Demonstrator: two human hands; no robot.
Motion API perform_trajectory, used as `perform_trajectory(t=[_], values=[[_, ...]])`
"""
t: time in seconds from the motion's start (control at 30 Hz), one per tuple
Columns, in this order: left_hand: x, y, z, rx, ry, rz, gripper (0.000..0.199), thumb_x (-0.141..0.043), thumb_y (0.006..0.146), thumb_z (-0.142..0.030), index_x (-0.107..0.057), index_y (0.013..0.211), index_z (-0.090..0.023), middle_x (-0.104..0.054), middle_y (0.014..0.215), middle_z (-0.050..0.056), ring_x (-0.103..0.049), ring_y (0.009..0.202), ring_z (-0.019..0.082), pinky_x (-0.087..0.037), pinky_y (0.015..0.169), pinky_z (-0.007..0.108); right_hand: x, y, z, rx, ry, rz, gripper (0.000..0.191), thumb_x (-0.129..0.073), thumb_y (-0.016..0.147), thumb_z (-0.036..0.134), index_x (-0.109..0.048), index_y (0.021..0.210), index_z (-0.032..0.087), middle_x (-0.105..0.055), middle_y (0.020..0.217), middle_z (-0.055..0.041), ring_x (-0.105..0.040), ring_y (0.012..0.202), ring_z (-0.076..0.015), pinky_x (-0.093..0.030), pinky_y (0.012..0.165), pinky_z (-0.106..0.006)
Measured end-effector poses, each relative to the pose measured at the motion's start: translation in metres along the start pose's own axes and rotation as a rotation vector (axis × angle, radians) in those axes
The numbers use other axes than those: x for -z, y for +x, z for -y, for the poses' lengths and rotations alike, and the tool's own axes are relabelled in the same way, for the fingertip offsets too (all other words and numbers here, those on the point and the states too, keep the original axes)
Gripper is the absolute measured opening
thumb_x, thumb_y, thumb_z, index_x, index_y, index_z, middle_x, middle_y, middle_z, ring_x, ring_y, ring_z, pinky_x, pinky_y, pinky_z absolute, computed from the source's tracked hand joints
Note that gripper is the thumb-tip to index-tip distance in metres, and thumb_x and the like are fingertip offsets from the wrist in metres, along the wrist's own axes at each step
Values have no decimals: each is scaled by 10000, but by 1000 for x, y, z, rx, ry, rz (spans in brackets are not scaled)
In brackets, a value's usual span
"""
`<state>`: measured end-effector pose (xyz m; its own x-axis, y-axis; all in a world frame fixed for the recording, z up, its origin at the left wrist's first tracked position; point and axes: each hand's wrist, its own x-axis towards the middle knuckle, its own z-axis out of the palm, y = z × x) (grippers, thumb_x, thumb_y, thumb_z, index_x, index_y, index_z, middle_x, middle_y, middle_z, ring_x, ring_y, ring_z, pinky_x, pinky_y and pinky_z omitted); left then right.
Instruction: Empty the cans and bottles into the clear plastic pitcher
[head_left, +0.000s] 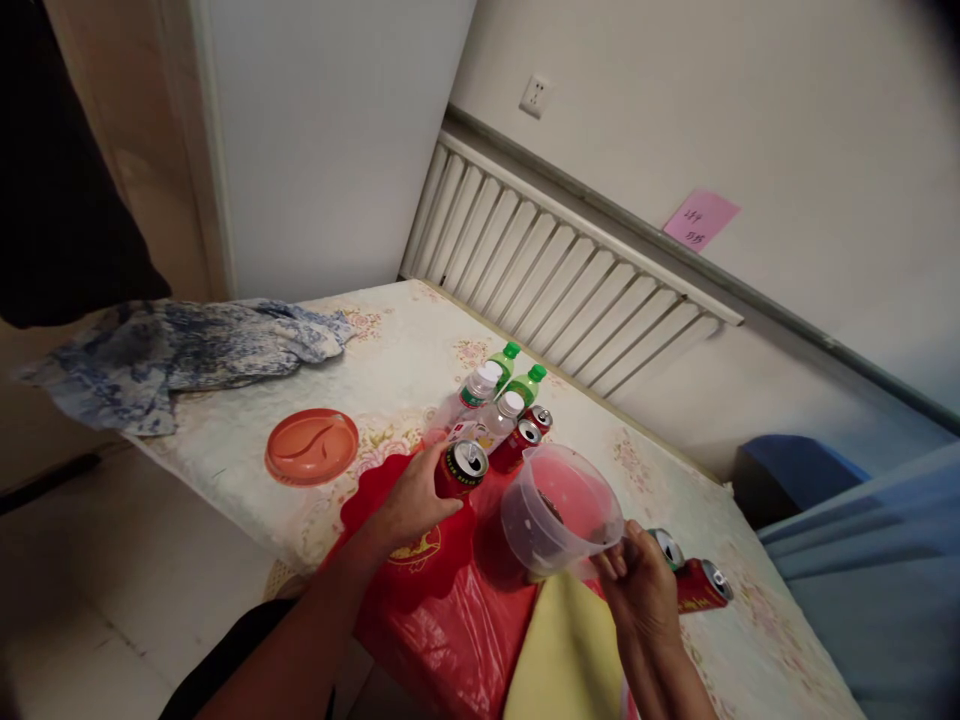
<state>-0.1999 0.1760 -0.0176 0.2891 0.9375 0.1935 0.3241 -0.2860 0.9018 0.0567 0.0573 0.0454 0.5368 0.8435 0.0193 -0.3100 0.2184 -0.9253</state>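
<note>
My left hand is wrapped round a dark drink can with a silver top, above a red scalloped tray with a gold print. With my right hand I grip the side of a clear plastic measuring jug, which is tilted. Something small and dark lies inside the jug. Just behind the can stand clear bottles with white caps, green bottles and red cans. Beneath the jug lie a yellow cloth and a red plastic sheet.
Right of my right hand are a red can and a green can. An orange divided plate and a crumpled blue-and-white cloth lie to the left. A radiator runs along the wall behind the table.
</note>
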Motion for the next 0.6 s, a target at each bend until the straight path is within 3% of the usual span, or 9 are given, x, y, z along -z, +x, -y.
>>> perform_trajectory(t=[0.3, 0.6], values=[[-1, 0, 2, -20, -45, -47, 748, -666, 602, -173, -456, 1307, -307, -543, 1383, 58, -480, 1302, 263, -365, 1069, 368, 12, -3, -10, -13, -28, -51, 385, -670, 710, 336, -362, 516, 210, -273, 432, 104, -186, 383, -55, -208, 370, -199], [-2, -12, -12, 16, -35, -42, 707, -647, 616, -175, -453, 1289, -269, -582, 1329, 63, -517, 1261, 250, -391, 1043, 356, 19, -3, -15, 67, -118, 59, 405, -601, 777, 405, -340, 529, 219, -259, 477, 99, -209, 421, -72, -234, 420, -218]])
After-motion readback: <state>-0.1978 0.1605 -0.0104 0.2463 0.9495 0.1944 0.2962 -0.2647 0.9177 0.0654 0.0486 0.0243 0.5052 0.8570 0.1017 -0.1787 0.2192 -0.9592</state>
